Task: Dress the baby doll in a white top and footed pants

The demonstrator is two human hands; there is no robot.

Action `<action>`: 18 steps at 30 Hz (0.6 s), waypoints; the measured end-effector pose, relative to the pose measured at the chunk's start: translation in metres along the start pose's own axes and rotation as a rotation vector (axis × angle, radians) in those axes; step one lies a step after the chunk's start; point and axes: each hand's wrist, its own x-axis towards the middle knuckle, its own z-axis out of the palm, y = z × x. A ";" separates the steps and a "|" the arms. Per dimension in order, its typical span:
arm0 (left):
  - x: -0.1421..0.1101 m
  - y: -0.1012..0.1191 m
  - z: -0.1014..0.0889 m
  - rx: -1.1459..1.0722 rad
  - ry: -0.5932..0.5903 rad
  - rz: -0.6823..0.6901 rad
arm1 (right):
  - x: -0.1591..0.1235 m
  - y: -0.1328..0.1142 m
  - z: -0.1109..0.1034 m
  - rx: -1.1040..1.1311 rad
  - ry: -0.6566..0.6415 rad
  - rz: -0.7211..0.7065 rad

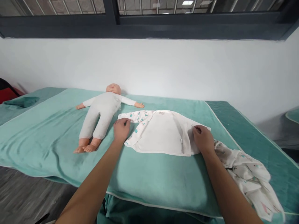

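A small white baby shirt (161, 132) with a teal print lies spread open on the teal blanket (46, 137). My left hand (121, 129) is closed on the shirt's left sleeve edge. My right hand (202, 139) is closed on the shirt's right side. A baby doll (102, 113) in a white bodysuit lies on its back just left of the shirt, head toward the wall.
A crumpled white printed garment (249, 179) lies at the right, by my right forearm. The blanket covers a bed that runs along a white wall (163, 65) under a dark window frame. A dark teal cloth (22, 101) sits at far left.
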 end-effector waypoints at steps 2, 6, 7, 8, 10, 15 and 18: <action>-0.002 0.003 -0.001 0.026 0.028 0.042 | -0.003 -0.010 0.000 0.021 0.056 -0.089; -0.007 0.007 -0.003 0.038 0.000 0.155 | -0.010 -0.064 0.016 0.173 0.050 -0.264; -0.007 0.007 -0.003 0.032 -0.016 0.164 | -0.009 -0.083 0.026 0.235 -0.035 -0.241; -0.008 0.007 -0.004 0.023 -0.031 0.159 | -0.008 -0.101 0.038 0.304 -0.140 -0.180; -0.009 0.006 -0.004 0.006 -0.063 0.121 | -0.001 -0.136 0.067 0.476 -0.359 0.020; -0.008 0.005 -0.004 -0.025 -0.097 0.043 | 0.020 -0.176 0.123 0.686 -0.511 0.253; -0.006 0.003 -0.003 -0.053 -0.093 0.018 | 0.025 -0.174 0.125 0.801 -0.578 0.251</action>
